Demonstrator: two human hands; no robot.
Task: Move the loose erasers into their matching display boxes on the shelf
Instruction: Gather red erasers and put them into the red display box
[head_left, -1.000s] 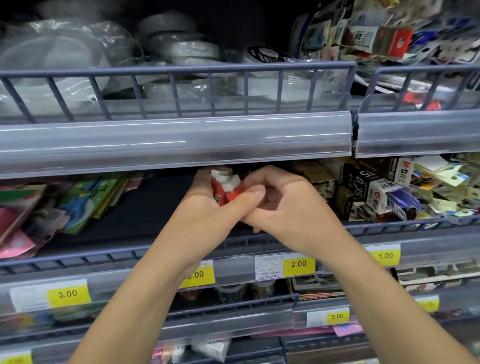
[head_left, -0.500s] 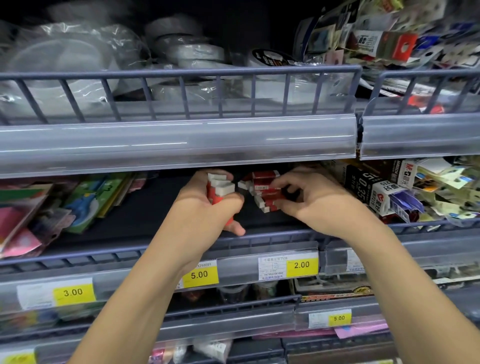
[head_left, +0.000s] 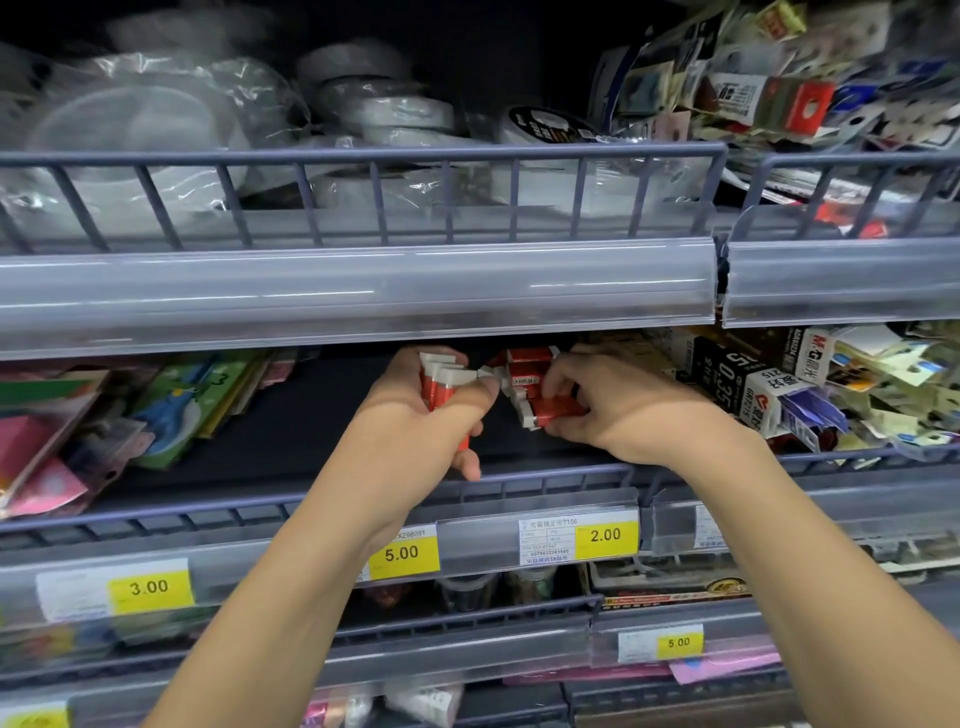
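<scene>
My left hand (head_left: 415, 421) grips a bunch of red-sleeved white erasers (head_left: 441, 382) upright, their white ends sticking out above my thumb. Just to its right a pile of the same red and white erasers (head_left: 524, 376) lies on the dark middle shelf (head_left: 291, 441). My right hand (head_left: 618, 405) reaches into that pile and pinches one red eraser (head_left: 553, 408) at its lower edge. Any display box around the pile is hidden by my hands and the rail above.
A grey wire rail (head_left: 519, 486) with price tags 5.00 (head_left: 402, 553) and 2.00 (head_left: 605, 535) fronts the shelf. Black and white refill boxes (head_left: 748, 384) crowd the right, colourful packets (head_left: 171, 410) the left. The upper shelf rail (head_left: 363, 291) overhangs closely.
My hands were pressed together around the erasers; they have separated. The right hand moved right to the pile on the shelf while the left keeps its bunch.
</scene>
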